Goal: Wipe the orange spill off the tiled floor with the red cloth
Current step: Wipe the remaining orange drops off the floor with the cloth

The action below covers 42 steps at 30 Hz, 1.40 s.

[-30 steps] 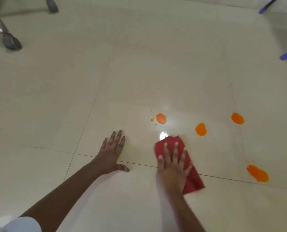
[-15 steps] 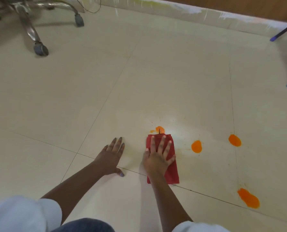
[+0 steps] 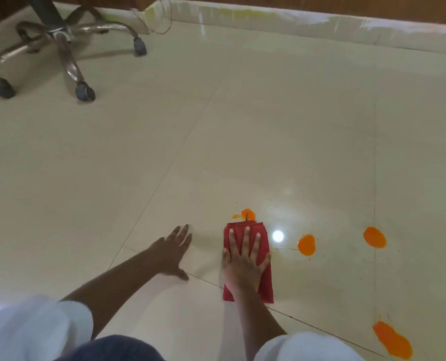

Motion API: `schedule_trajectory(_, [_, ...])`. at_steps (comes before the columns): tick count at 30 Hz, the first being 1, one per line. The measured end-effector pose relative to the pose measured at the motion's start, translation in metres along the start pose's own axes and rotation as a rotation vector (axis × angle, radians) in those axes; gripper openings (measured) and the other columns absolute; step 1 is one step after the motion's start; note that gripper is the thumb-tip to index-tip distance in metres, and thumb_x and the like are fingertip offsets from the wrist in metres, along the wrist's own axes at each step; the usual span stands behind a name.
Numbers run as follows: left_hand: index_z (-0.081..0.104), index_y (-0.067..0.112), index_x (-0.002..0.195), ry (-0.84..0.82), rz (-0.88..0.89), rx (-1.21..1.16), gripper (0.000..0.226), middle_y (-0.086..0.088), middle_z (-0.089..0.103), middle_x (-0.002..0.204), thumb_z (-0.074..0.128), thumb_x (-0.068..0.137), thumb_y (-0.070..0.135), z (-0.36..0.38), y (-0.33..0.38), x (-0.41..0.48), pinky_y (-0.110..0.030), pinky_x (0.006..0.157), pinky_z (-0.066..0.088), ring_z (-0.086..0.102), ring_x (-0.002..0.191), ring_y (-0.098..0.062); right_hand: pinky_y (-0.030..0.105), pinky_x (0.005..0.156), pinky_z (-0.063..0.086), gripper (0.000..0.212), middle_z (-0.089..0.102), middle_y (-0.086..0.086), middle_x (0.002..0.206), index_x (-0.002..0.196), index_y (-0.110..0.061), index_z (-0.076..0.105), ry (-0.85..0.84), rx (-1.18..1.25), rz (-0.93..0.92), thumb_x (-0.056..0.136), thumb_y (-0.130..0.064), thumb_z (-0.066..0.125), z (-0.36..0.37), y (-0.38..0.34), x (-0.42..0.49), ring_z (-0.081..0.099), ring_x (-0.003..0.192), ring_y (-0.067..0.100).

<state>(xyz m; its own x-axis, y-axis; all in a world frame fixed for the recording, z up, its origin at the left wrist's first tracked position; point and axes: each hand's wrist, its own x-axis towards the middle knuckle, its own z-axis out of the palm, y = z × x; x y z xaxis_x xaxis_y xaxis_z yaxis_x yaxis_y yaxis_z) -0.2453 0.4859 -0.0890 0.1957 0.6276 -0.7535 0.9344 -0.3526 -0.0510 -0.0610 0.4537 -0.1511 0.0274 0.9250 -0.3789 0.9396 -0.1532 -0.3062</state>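
1. My right hand [image 3: 244, 261] is flat, fingers straight and spread, pressing the folded red fabric cloth [image 3: 266, 286] onto the glossy cream tiled floor [image 3: 268, 126]. No grip, just pushing down.
2. My left hand [image 3: 171, 252] is open too, holding nothing, palm on the floor just left of the cloth. Looks like it's bracing me.
3. The cloth's front edge sits just short of the nearest orange liquid blob [image 3: 248, 214], so I'd say I'm mid-wipe.
4. 3 more off to the right: the middle orange blob [image 3: 307, 244], the far orange blob [image 3: 374, 237] and the long orange smear [image 3: 392, 340].
5. Next, I reckon: slide forward over blob 1 with firm pressure, then sweep right without smearing.
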Motion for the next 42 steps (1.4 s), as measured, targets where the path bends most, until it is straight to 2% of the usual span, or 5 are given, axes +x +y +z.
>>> schedule_trajectory(7, [-0.005, 0.008, 0.148, 0.054, 0.045, -0.038, 0.098, -0.009, -0.014, 0.158, 0.049, 0.085, 0.06, -0.033, -0.004, 0.009, -0.045, 0.118, 0.009, -0.009, 0.145, -0.022, 0.06, 0.108, -0.01, 0.06, -0.029, -0.002, 0.153, 0.134, -0.038, -0.032, -0.027, -0.03, -0.013, 0.098, -0.045, 0.015, -0.001, 0.0, 0.003, -0.03, 0.139, 0.027])
schedule_trajectory(12, [-0.018, 0.011, 0.145, 0.2, 0.105, -0.121, 0.111, -0.007, -0.029, 0.153, 0.047, 0.078, 0.071, -0.002, -0.016, 0.032, -0.047, 0.115, -0.009, -0.026, 0.141, -0.022, 0.064, 0.099, 0.03, 0.051, 0.041, 0.004, 0.148, 0.138, -0.035, 0.043, 0.135, -0.059, -0.166, 0.088, -0.044, 0.034, 0.0, -0.001, -0.004, 0.036, 0.135, 0.033])
schedule_trajectory(28, [-0.039, 0.018, 0.131, 0.401, 0.086, -0.277, 0.129, -0.004, -0.05, 0.139, 0.031, 0.054, 0.094, -0.007, -0.028, 0.101, -0.045, 0.11, -0.023, -0.046, 0.129, -0.02, 0.06, 0.111, 0.005, 0.051, 0.017, -0.001, 0.157, 0.145, -0.041, 0.023, 0.22, -0.152, -0.378, 0.093, -0.042, 0.028, -0.029, -0.037, 0.119, 0.011, 0.145, 0.027])
schedule_trajectory(34, [-0.038, 0.017, 0.132, 0.384, 0.058, -0.353, 0.136, -0.001, -0.052, 0.137, 0.033, 0.047, 0.095, -0.029, -0.041, 0.112, -0.042, 0.109, -0.023, -0.047, 0.127, -0.02, 0.06, 0.111, 0.005, 0.051, 0.005, -0.003, 0.159, 0.147, -0.043, 0.013, 0.34, -0.108, 0.183, 0.097, -0.041, 0.022, -0.067, 0.033, 0.165, 0.0, 0.146, 0.024])
schedule_trajectory(42, [-0.035, 0.019, 0.133, 0.423, 0.037, -0.356, 0.135, -0.001, -0.046, 0.141, 0.023, 0.042, 0.1, -0.031, -0.057, 0.116, -0.039, 0.108, -0.025, -0.044, 0.131, -0.017, 0.058, 0.111, -0.004, 0.051, 0.004, -0.004, 0.159, 0.146, -0.043, 0.012, 0.192, -0.198, -0.281, 0.097, -0.041, 0.023, -0.056, -0.051, 0.201, -0.004, 0.146, 0.024])
